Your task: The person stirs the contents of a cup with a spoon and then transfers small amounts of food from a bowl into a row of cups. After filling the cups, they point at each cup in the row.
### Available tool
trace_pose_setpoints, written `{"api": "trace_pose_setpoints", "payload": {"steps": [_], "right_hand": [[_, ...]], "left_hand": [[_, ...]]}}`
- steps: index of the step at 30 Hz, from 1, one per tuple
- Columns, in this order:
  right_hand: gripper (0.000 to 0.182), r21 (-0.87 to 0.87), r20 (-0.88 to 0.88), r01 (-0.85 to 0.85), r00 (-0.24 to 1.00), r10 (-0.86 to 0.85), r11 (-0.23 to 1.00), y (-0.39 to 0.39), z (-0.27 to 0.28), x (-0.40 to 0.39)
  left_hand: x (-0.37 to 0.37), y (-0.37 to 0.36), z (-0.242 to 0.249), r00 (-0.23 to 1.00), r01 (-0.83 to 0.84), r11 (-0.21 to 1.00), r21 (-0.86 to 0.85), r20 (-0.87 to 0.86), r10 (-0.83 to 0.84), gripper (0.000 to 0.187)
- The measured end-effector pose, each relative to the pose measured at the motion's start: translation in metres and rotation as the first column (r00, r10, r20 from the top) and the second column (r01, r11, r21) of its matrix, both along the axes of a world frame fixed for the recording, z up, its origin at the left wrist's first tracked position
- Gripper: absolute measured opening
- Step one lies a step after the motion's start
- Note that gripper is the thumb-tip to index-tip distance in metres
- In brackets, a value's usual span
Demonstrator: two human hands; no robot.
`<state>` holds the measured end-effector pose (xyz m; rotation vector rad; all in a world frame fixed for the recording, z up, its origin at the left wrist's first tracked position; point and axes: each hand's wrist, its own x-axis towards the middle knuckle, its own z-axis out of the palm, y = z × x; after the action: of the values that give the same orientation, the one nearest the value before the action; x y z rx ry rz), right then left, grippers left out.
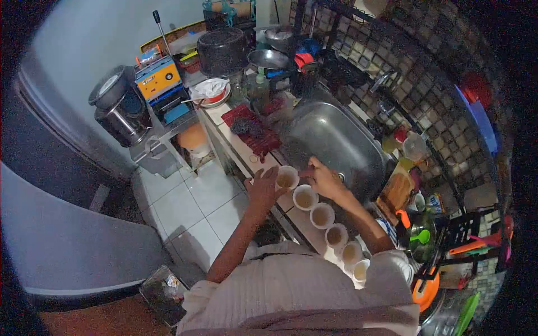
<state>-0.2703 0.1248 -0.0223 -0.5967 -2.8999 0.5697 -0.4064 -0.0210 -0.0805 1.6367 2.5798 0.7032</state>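
Several white cups with a light brown liquid stand in a slanting row along the counter edge. The farthest cup (287, 177) lies between my two hands. My left hand (264, 189) is at its left side, fingers spread with the fingertips at the cup's wall. On the other side my right hand (324, 178) has its fingers bent, with the fingertips close to the rim; whether they hold anything is too small to tell. The second cup (305, 197) stands just below my right hand, and the nearest cup (361, 270) is by my shirt.
A steel sink (330, 134) lies beyond the cups. A red rack (252, 129) with a dark scouring pad is on the counter. An orange and blue machine (158, 80) stands at the back left. At the right are a wooden board (395, 192) and a dish rack (448, 241).
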Motion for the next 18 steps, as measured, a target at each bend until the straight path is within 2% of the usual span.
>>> {"api": "trace_pose_setpoints", "payload": {"steps": [2, 6, 8, 9, 11, 12, 14, 15, 17, 18], "right_hand": [[0.03, 0.039, -0.036, -0.024, 0.999, 0.025, 0.999, -0.003, 0.002, 0.003], [0.028, 0.01, -0.033, -0.069, 0.997, 0.069, 0.998, 0.002, -0.008, 0.005], [0.024, -0.104, -0.196, -0.172, 0.969, 0.15, 0.98, 0.005, -0.014, 0.006], [0.024, -0.106, -0.193, -0.169, 0.97, 0.147, 0.98, 0.006, -0.018, 0.005], [0.014, -0.058, -0.365, -0.125, 0.926, 0.095, 0.991, 0.013, -0.024, 0.0], [0.014, -0.054, -0.365, -0.121, 0.926, 0.093, 0.991, 0.016, -0.023, -0.002], [0.015, -0.229, -0.281, -0.076, 0.96, 0.008, 0.971, 0.016, -0.022, -0.001], [0.015, -0.227, -0.28, -0.074, 0.96, 0.007, 0.971, 0.02, -0.022, -0.003], [0.018, -0.62, -0.23, -0.121, 0.973, -0.033, 0.775, 0.022, -0.026, -0.005], [0.018, -0.622, -0.225, -0.12, 0.974, -0.031, 0.774, 0.02, -0.026, -0.005]], "left_hand": [[0.001, 0.0, 0.003, 0.998, -0.006, 1.0, 0.022, 0.06, 0.005, 0.071], [0.001, 0.002, -0.001, 0.999, -0.017, 1.0, 0.009, 0.03, 0.017, 0.071], [0.002, -0.001, 0.005, 0.999, -0.03, 0.998, -0.048, -0.026, 0.029, 0.07], [0.004, -0.003, 0.006, 0.999, -0.027, 0.998, -0.05, -0.023, 0.026, 0.07], [0.003, -0.003, 0.009, 1.0, -0.026, 0.999, -0.03, 0.0, 0.026, 0.07], [0.0, 0.0, 0.006, 1.0, -0.023, 0.999, -0.026, -0.001, 0.023, 0.07], [-0.003, 0.004, -0.005, 0.993, -0.008, 0.999, -0.05, 0.121, 0.014, 0.071], [-0.002, 0.004, 0.003, 0.992, -0.007, 0.999, -0.048, 0.122, 0.012, 0.071], [0.004, -0.001, 0.015, 0.995, -0.053, 0.994, -0.099, 0.083, 0.062, 0.073], [0.004, -0.001, 0.013, 0.994, -0.055, 0.993, -0.102, 0.088, 0.065, 0.073]]}}
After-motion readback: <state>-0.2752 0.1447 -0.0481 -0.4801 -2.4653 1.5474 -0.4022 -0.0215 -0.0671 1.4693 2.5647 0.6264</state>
